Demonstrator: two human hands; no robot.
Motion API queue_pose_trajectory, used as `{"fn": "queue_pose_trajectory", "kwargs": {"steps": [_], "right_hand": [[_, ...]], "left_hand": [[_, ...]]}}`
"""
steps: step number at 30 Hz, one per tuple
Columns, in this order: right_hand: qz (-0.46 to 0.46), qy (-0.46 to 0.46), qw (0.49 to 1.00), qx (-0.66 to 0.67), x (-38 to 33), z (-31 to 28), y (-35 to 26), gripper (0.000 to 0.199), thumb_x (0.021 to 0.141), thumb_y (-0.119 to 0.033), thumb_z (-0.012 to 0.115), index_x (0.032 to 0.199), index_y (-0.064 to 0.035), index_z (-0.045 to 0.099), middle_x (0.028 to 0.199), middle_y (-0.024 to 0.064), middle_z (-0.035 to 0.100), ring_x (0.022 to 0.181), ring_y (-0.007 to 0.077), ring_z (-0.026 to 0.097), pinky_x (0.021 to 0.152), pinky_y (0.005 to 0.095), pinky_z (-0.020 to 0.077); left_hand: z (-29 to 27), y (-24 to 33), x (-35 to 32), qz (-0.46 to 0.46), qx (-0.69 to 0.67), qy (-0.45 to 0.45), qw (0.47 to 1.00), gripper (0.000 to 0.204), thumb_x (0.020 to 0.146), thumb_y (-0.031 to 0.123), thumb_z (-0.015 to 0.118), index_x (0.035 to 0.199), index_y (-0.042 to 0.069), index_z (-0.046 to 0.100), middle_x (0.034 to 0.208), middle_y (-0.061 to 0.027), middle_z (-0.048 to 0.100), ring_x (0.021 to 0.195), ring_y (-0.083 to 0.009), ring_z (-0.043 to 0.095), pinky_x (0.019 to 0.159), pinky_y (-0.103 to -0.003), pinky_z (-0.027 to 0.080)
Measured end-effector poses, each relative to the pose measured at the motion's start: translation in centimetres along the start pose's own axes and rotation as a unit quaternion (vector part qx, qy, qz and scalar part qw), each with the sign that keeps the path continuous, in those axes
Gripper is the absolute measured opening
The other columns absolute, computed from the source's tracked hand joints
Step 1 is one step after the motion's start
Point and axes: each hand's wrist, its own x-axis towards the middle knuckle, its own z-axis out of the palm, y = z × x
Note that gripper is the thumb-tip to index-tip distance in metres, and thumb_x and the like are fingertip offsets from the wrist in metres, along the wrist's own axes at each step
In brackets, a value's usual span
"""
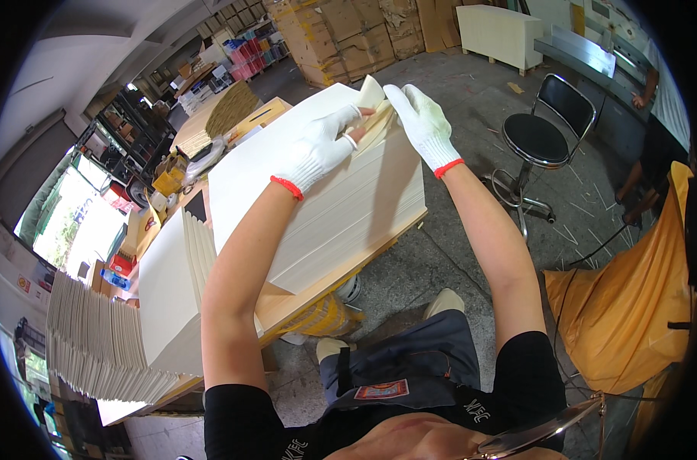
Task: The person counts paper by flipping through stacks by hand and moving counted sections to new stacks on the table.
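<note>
A tall stack of white paper or card sheets [318, 245] stands on the wooden table before me. At its far right corner several top sheets [373, 93] are bent up and fanned apart. My left hand [318, 147], in a white red-cuffed glove with bare fingertips showing, lies on the top and grips the fanned sheets between thumb and finger. My right hand [422, 121], gloved alike, is closed against the outer edge of that corner, fingers together; its thumb is hidden.
To the left are another white stack [168, 299] and a fanned pile of sheets [91, 337]. A black stool [536, 138] stands right, near an orange cover [632, 299]. A person [666, 107] is at a machine, far right. Cardboard boxes [341, 38] rise behind.
</note>
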Motion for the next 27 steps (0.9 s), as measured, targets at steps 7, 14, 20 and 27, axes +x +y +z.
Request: {"fn": "queue_pose_trajectory", "kwargs": {"steps": [7, 14, 20, 27], "right_hand": [[-0.011, 0.009, 0.999, -0.035, 0.3, -0.3, 1.0, 0.055, 0.098, -0.060, 0.048, 0.089, -0.0075, 0.058, 0.076, 0.0110, 0.058, 0.073, 0.0269, 0.055, 0.071, 0.0388, 0.0441], [-0.013, 0.012, 1.000, -0.016, 0.1, 0.3, 0.4, 0.052, 0.100, -0.055, 0.053, 0.085, -0.0059, 0.053, 0.071, 0.0041, 0.050, 0.068, 0.0161, 0.045, 0.069, 0.0336, 0.0405], [-0.004, 0.005, 1.000, -0.023, 0.0, -0.3, 0.1, 0.055, 0.098, -0.060, 0.049, 0.085, -0.0077, 0.056, 0.071, 0.0091, 0.055, 0.069, 0.0249, 0.053, 0.070, 0.0387, 0.0432], [-0.022, 0.022, 0.999, -0.021, 0.2, 0.3, 0.9, 0.055, 0.096, -0.062, 0.049, 0.087, -0.0088, 0.059, 0.073, 0.0106, 0.059, 0.071, 0.0275, 0.059, 0.071, 0.0403, 0.0453]], "left_hand": [[-0.4, 1.8, 0.2, -0.038, 0.042, -0.032, 0.998, 0.032, 0.098, 0.029, 0.061, 0.128, 0.018, 0.064, 0.110, -0.0159, 0.072, 0.101, -0.0268, 0.068, 0.089, -0.039, 0.051], [-0.1, 0.3, 0.1, -0.048, 0.001, -0.023, 0.999, 0.040, 0.094, 0.035, 0.067, 0.131, 0.019, 0.063, 0.108, -0.0156, 0.072, 0.100, -0.0266, 0.068, 0.090, -0.040, 0.051], [0.6, 0.1, 0.4, -0.008, -0.033, 0.004, 0.999, 0.033, 0.100, 0.026, 0.059, 0.132, 0.019, 0.063, 0.107, -0.0149, 0.072, 0.093, -0.0254, 0.067, 0.089, -0.037, 0.051], [0.0, 1.2, 0.2, -0.028, 0.050, -0.020, 0.998, 0.035, 0.097, 0.030, 0.063, 0.130, 0.019, 0.065, 0.109, -0.0163, 0.071, 0.096, -0.0283, 0.068, 0.089, -0.040, 0.051]]}}
